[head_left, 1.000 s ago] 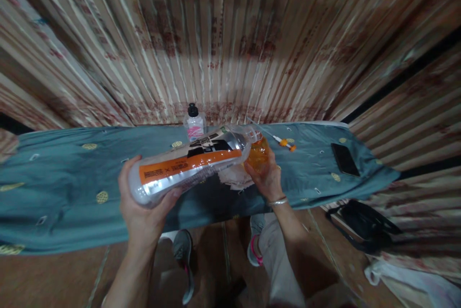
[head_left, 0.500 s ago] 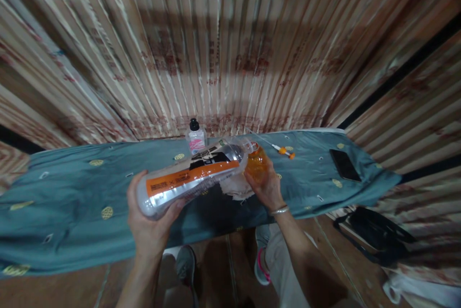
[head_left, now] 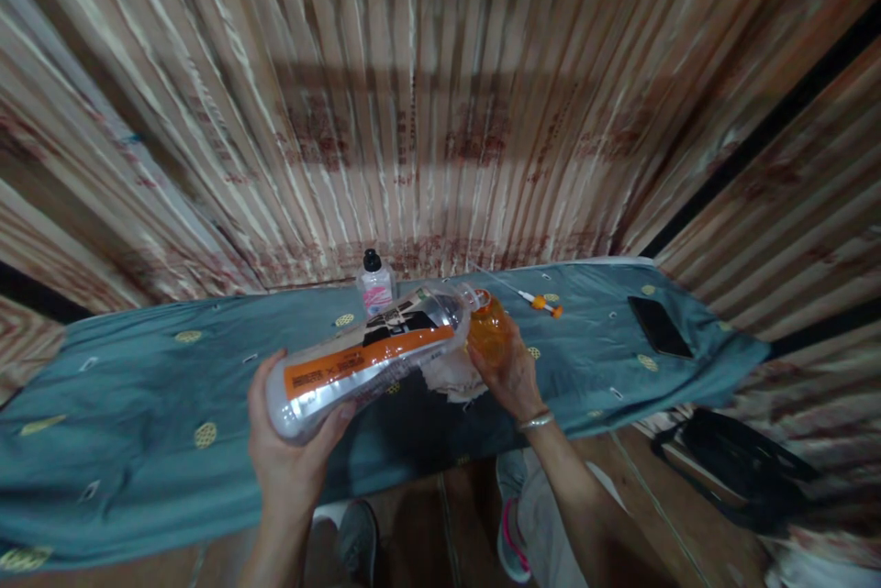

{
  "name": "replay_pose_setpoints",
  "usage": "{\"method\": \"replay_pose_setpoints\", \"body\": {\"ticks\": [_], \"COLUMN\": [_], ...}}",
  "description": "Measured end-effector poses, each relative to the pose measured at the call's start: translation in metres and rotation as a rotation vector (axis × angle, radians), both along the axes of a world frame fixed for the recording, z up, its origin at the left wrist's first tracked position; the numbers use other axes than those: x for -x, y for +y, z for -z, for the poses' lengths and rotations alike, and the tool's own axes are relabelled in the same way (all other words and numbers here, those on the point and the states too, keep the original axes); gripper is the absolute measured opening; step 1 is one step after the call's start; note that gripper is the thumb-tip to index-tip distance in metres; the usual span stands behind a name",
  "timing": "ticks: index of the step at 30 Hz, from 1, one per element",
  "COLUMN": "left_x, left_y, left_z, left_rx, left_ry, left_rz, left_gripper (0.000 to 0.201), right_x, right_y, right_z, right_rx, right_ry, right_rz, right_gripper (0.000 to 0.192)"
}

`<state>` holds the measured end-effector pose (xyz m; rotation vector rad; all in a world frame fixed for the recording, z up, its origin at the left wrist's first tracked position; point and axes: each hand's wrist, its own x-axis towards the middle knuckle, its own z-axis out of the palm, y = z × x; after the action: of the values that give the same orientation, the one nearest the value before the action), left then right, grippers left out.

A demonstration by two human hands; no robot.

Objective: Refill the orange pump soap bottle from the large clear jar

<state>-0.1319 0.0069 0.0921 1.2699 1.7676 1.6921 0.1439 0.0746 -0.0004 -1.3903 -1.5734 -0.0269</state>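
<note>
My left hand (head_left: 293, 441) is wrapped round the base of a large clear plastic bottle (head_left: 364, 359) with an orange, black and silver label. The bottle lies tilted, its neck pointing right and slightly away. At its mouth is an orange, see-through bottle (head_left: 488, 327), gripped by my right hand (head_left: 509, 372), which wears a bracelet. The two openings are close together; whether they touch I cannot tell. Beneath them a crumpled pale cloth or tissue (head_left: 451, 377) lies on the table cover. Any liquid passing between the bottles is not visible.
A small clear bottle with a black cap (head_left: 373, 281) stands behind the large one. To the right lie a thin stick with an orange handle (head_left: 540, 304) and a black phone (head_left: 659, 327) on the green cloth (head_left: 151, 423). A black bag (head_left: 743, 464) rests below, right.
The camera view has tilted up a little, so everything sits lower. Both hands keep their grips, and the bottles stay mouth to mouth at nearly the same tilt.
</note>
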Motion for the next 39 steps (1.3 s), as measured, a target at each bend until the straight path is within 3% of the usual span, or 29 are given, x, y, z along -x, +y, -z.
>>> {"method": "replay_pose_setpoints", "body": {"ticks": [24,39], "left_x": [0.002,0.012], "left_y": [-0.003,0.001], "left_z": [-0.004,0.007], "left_rx": [-0.001,0.011], "left_ry": [0.008,-0.009], "left_rz": [0.004,0.007], "left_gripper": [0.089,0.097], "right_x": [0.001,0.0], "right_y": [-0.002,-0.001], "right_z": [-0.005,-0.002], "right_rx": [0.027,0.017], "right_ry": [0.006,-0.016], "right_rz": [0.0,0.013], "right_gripper": [0.067,0.069]}}
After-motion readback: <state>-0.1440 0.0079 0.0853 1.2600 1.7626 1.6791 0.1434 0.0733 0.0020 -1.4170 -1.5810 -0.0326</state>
